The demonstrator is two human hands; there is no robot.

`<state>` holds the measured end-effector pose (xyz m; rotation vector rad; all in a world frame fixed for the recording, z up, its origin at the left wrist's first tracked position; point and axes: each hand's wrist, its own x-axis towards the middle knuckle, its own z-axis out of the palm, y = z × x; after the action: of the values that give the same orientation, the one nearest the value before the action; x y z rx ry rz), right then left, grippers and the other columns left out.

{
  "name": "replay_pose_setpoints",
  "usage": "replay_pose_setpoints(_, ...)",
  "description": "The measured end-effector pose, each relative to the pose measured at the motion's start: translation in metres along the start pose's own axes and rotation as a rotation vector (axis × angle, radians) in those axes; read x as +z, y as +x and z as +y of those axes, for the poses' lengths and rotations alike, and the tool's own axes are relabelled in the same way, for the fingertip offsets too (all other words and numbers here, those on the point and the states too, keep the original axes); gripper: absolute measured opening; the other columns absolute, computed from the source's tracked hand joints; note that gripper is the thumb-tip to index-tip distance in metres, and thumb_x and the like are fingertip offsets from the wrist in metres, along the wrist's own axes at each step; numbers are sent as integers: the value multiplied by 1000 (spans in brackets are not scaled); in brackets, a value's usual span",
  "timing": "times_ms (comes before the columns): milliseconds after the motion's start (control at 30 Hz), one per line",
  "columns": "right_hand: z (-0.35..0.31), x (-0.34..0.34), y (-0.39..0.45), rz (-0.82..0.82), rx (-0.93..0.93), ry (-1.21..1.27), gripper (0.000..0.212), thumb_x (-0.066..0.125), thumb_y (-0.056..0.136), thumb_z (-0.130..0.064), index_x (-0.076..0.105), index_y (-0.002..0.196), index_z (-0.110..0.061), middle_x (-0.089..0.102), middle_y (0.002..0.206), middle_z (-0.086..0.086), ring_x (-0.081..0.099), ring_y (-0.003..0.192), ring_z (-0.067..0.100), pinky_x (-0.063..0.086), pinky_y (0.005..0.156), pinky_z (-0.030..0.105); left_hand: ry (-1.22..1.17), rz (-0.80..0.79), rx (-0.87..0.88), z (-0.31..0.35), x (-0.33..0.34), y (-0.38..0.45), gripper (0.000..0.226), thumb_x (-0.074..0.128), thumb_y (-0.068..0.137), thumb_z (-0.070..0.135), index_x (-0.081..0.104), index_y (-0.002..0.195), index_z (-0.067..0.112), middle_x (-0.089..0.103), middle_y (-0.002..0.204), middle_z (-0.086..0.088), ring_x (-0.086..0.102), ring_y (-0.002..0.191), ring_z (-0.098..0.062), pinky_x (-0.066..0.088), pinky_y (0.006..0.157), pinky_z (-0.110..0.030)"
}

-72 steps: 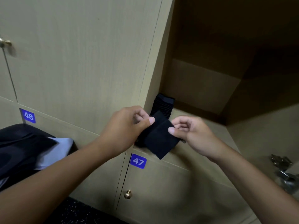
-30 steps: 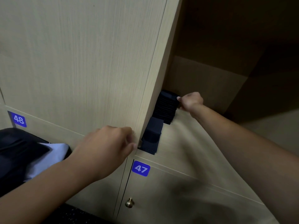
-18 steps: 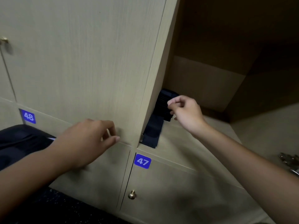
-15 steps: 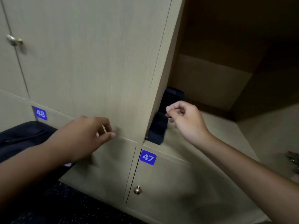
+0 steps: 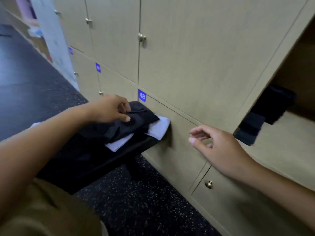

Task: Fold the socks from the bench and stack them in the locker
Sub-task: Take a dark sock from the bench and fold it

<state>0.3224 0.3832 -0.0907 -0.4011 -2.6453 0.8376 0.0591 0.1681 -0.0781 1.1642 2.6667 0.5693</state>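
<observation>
A heap of dark socks lies on a white sheet at the end of the black bench. My left hand rests on the heap and its fingers pinch a dark sock. My right hand hovers in front of the locker fronts, fingers loosely curled, holding nothing. In the open locker at the right stands a stack of folded dark socks. One folded sock lies apart at the locker's front edge.
Closed beige locker doors with brass knobs fill the wall; a blue label 48 sits by the bench end. The floor is dark and speckled. My tan trouser leg shows at the bottom left.
My view has swung left from the open locker to the bench. My left hand went to the sock heap and took hold of a sock. My right hand drew out of the locker, empty.
</observation>
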Motion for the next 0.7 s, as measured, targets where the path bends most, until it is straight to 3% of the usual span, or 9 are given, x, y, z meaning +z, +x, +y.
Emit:
replay_pose_setpoints(167, -4, 21, 12, -56, -31, 14, 16, 67, 93, -34, 69, 106, -28, 71, 96, -18, 61, 95, -8, 41, 74, 4, 140, -140, -190, -41, -7, -23, 60, 85, 80, 36, 61, 131, 18, 61, 128, -5, 58, 112, -23, 36, 87, -26)
replay_pose_setpoints(300, -3, 29, 17, -84, -28, 18, 18, 65, 92, -39, 67, 107, -31, 70, 98, -18, 62, 94, -9, 39, 72, 6, 265, -264, -267, -52, -4, -25, 89, 86, 72, 51, 46, 146, 23, 49, 143, -10, 50, 128, -32, 40, 109, -41)
replay_pose_setpoints(400, -3, 33, 19, -106, -31, 19, 17, 65, 92, -40, 66, 107, -33, 70, 98, -17, 63, 93, -8, 40, 73, 5, 307, -398, -317, -46, -6, -30, 99, 79, 72, 65, 34, 153, 29, 39, 150, -5, 42, 138, -28, 35, 113, -44)
replay_pose_setpoints(500, -1, 34, 19, -113, -24, 16, 16, 65, 92, -39, 66, 107, -33, 70, 98, -16, 63, 93, -7, 40, 74, 2, 256, -524, -287, -43, -17, -34, 134, 72, 38, 91, 35, 152, 32, 42, 150, 6, 46, 132, -19, 36, 111, -39)
replay_pose_setpoints(567, 1, 33, 18, -118, -21, 11, 17, 66, 92, -39, 67, 108, -32, 69, 98, -16, 63, 92, -7, 40, 74, 2, 242, -577, -280, -46, -23, -36, 155, 70, 17, 95, 31, 154, 34, 40, 151, 9, 45, 131, -18, 36, 110, -38)
replay_pose_setpoints(633, 3, 33, 17, -124, -21, 6, 18, 66, 92, -38, 67, 109, -31, 70, 98, -15, 63, 91, -7, 41, 74, 2, 281, -592, -309, -46, -23, -36, 151, 79, 25, 86, 25, 156, 36, 35, 156, 5, 41, 140, -23, 36, 113, -41)
replay_pose_setpoints(700, 7, 32, 15, -129, -15, 2, 18, 66, 92, -37, 68, 109, -30, 70, 98, -15, 63, 90, -7, 41, 73, 3, 361, -560, -318, -42, -18, -34, 129, 88, 48, 70, 26, 156, 34, 34, 157, 1, 39, 142, -27, 36, 112, -43)
